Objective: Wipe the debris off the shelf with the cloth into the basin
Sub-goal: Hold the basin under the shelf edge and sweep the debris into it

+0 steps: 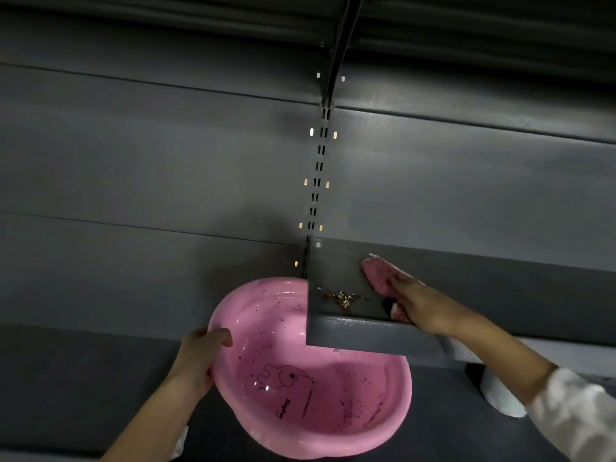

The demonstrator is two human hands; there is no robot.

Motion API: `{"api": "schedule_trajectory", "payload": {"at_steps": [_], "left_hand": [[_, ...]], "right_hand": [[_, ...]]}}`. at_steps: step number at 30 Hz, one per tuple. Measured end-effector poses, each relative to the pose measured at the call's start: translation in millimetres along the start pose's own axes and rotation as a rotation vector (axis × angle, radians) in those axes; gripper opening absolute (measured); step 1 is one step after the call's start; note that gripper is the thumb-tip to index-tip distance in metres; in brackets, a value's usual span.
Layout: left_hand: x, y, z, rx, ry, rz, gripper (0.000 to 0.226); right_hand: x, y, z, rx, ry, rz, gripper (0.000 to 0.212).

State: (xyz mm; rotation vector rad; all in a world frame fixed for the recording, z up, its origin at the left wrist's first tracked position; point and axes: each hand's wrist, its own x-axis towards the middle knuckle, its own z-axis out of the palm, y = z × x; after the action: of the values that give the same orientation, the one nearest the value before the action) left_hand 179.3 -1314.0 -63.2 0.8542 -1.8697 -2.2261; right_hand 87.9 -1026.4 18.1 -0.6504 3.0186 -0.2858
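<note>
Right hand (421, 303) presses cloth (376, 273) on shelf (336, 261), debris (343, 297) just left.

The basin (333, 411) in my left hand (200, 355), lower centre of the frame, is glossy pink, its inside flecked with dark specks and printed with a dark outline drawing and lettering. The cloth (378, 275) under my right hand (423, 301), right of centre, is a matching pink with a paler edge. The shelf (336, 271) is matt dark grey, as is the back panel (150, 161). The debris (343, 297) is tan and pale. My sleeve (573, 415), lower right, is white with a faint mottled pattern.
</note>
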Motion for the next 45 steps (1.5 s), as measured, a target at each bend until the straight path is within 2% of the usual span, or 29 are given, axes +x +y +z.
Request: {"api": "schedule_trajectory", "payload": {"at_steps": [4, 11, 16, 18, 20, 23, 26, 31, 33, 37, 40, 45], "left_hand": [[-1, 2, 1, 0.008, -0.008, 0.002, 0.016], [-4, 9, 0, 0.019, -0.042, 0.019, 0.015], [-3, 14, -3, 0.003, -0.032, 0.018, 0.017], [-2, 14, -4, -0.004, -0.023, 0.018, 0.023], [-3, 15, -5, -0.014, -0.007, 0.016, 0.019], [-4, 18, -9, -0.013, 0.003, 0.012, 0.013], [-3, 19, -12, -0.010, -0.009, 0.016, 0.014], [-1, 15, -14, -0.017, -0.015, 0.009, 0.026], [-1, 13, -11, -0.018, -0.026, 0.002, 0.033], [-1, 11, -7, -0.030, -0.037, -0.018, 0.039], [-1, 9, -4, -0.030, -0.052, -0.027, 0.040], [0, 6, -3, 0.004, -0.076, -0.035, 0.036]], "right_hand": [[15, -33, 7, -0.034, -0.065, -0.029, 0.049], [37, -88, 25, -0.029, -0.033, -0.081, 0.040], [46, -121, 29, 0.057, -0.013, -0.214, 0.044], [46, -131, 30, 0.129, -0.074, -0.244, 0.041], [48, -140, 32, 0.157, -0.150, -0.230, 0.031], [54, -150, 27, 0.138, -0.052, -0.224, 0.028], [57, -139, 12, 0.178, 0.086, -0.261, 0.030], [33, -65, -33, 0.288, 0.163, -0.310, 0.035], [17, -29, -38, 0.274, 0.149, -0.262, 0.037], [-7, 16, -19, 0.220, -0.018, -0.147, 0.043], [0, 10, -8, 0.178, -0.077, -0.198, 0.048], [23, -58, 6, 0.232, -0.102, -0.403, 0.047]]}}
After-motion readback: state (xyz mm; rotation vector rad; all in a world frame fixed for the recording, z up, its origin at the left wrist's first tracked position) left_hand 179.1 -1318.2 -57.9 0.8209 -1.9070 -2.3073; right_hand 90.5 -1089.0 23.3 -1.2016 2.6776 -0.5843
